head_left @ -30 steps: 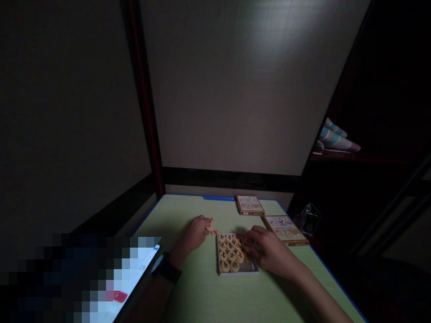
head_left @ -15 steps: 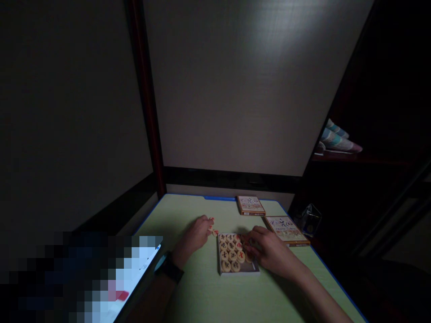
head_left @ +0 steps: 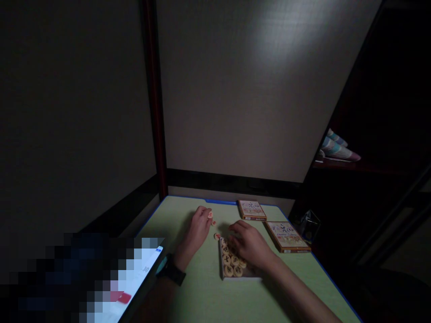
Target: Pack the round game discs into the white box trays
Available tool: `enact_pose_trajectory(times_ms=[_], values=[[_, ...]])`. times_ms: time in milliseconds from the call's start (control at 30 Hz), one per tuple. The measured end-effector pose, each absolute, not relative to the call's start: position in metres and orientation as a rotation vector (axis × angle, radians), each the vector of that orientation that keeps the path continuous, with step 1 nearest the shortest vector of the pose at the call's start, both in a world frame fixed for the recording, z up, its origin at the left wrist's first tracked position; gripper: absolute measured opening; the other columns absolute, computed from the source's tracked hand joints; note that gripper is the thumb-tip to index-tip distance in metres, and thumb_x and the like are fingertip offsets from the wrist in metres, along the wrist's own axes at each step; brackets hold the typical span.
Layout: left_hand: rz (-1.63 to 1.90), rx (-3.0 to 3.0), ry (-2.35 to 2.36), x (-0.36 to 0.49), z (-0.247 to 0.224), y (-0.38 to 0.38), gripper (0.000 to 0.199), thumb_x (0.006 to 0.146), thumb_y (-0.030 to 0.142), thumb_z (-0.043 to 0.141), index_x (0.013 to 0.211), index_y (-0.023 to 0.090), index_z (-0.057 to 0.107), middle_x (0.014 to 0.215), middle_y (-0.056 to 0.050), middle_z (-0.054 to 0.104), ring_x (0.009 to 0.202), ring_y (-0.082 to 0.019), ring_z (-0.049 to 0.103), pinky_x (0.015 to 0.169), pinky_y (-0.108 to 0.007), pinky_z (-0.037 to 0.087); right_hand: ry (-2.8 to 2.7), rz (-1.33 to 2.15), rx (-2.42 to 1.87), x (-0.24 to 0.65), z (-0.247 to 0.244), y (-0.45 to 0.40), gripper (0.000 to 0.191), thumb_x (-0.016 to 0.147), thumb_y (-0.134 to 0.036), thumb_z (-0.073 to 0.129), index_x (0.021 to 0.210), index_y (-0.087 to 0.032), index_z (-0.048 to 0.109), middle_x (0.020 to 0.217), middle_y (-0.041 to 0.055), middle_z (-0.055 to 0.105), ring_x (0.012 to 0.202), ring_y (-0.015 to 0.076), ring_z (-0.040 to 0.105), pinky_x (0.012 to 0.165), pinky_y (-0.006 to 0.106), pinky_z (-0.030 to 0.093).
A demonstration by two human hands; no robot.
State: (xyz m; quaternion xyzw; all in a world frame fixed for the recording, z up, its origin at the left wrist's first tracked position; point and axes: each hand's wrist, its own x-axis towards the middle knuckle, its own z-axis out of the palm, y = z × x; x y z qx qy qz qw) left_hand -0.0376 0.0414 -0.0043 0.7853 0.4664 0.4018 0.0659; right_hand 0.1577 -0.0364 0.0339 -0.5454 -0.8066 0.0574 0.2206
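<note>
My left hand (head_left: 198,226), a dark watch on its wrist, pinches a round wooden Chinese chess piece (head_left: 210,215) with a red character. Just below its fingertips is a second red piece (head_left: 213,223). Another red-marked piece (head_left: 217,236) lies at the far left corner of a shallow white-edged box (head_left: 222,271). Inside the box sit rows of pieces (head_left: 235,260), several with black characters. My right hand (head_left: 251,242) hovers over the box's right side, fingers curved and apart, pointing left. It hides much of the box, and I see nothing in its fingers.
Two printed Chinese chess boxes lie on the green table (head_left: 195,291): one (head_left: 252,210) near the back edge, the other (head_left: 288,236) at the right. A lit screen (head_left: 141,273) stands at the left. Walls rise behind; a shelf at right holds striped cloth (head_left: 338,146).
My right hand has left the pieces in the box and moved left towards the loose red ones. My left hand has risen slightly with a red piece showing at its fingertips.
</note>
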Motion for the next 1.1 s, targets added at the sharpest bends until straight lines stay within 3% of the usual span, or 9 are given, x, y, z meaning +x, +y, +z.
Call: enact_pose_trajectory(times_ms=[333, 467, 600, 800, 967, 1100], values=[[1.426, 2.155, 1.511, -0.043, -0.003, 0.05, 0.03, 0.092, 0.013, 0.049, 0.118, 0.016, 0.062, 0.101, -0.008, 0.064, 0.088, -0.019, 0.065, 0.083, -0.031, 0.055, -2.423, 0.103, -1.829, 0.087, 0.047, 0.006, 0.024, 0.076, -0.022, 0.064, 0.097, -0.014, 0.072, 0.103, 0.0193, 0.073, 0.093, 0.0332, 0.069, 0.076, 0.037, 0.049], [1.421, 2.143, 1.562, -0.039, -0.003, 0.048, 0.033, 0.09, 0.013, 0.052, 0.122, 0.018, 0.059, 0.104, -0.009, 0.064, 0.09, -0.02, 0.065, 0.084, -0.032, 0.054, -2.145, 0.178, -1.787, 0.09, 0.052, 0.014, 0.028, 0.088, -0.016, 0.049, 0.108, -0.014, 0.069, 0.105, 0.0155, 0.074, 0.096, 0.0258, 0.07, 0.08, 0.032, 0.05], [1.342, 2.267, 1.512, -0.032, -0.004, 0.038, 0.042, 0.088, 0.005, 0.047, 0.126, 0.02, 0.055, 0.105, -0.007, 0.063, 0.091, -0.019, 0.064, 0.084, -0.03, 0.053, -1.829, 0.44, -1.55, 0.094, 0.053, 0.015, 0.032, 0.093, -0.027, 0.05, 0.12, -0.014, 0.064, 0.109, 0.0109, 0.074, 0.088, 0.0195, 0.072, 0.079, 0.026, 0.052], [1.248, 2.458, 1.272, -0.025, -0.005, 0.019, 0.052, 0.083, -0.002, 0.044, 0.128, 0.022, 0.056, 0.123, -0.008, 0.059, 0.113, -0.021, 0.058, 0.1, -0.032, 0.049, -1.861, 0.338, -1.455, 0.099, 0.049, -0.002, 0.021, 0.087, -0.018, 0.054, 0.098, -0.016, 0.072, 0.093, 0.008, 0.077, 0.079, 0.0199, 0.07, 0.071, 0.026, 0.049], [1.415, 2.335, 1.032, -0.016, 0.0, 0.014, 0.049, 0.085, 0.001, 0.045, 0.128, 0.023, 0.056, 0.113, -0.006, 0.062, 0.105, -0.018, 0.063, 0.097, -0.033, 0.053, -1.747, 0.408, -1.388, 0.118, 0.047, -0.014, 0.019, 0.086, -0.027, 0.058, 0.094, -0.017, 0.071, 0.086, 0.007, 0.076, 0.074, 0.0198, 0.069, 0.067, 0.028, 0.05], [1.54, 2.18, 0.939, -0.008, 0.002, 0.014, 0.034, 0.086, 0.008, 0.055, 0.115, 0.021, 0.063, 0.106, -0.005, 0.065, 0.093, -0.018, 0.067, 0.085, -0.032, 0.059, -1.473, 0.521, -1.234, 0.145, 0.034, -0.015, 0.034, 0.077, -0.043, 0.069, 0.098, -0.017, 0.069, 0.083, 0.0066, 0.074, 0.075, 0.0218, 0.069, 0.07, 0.032, 0.054]])
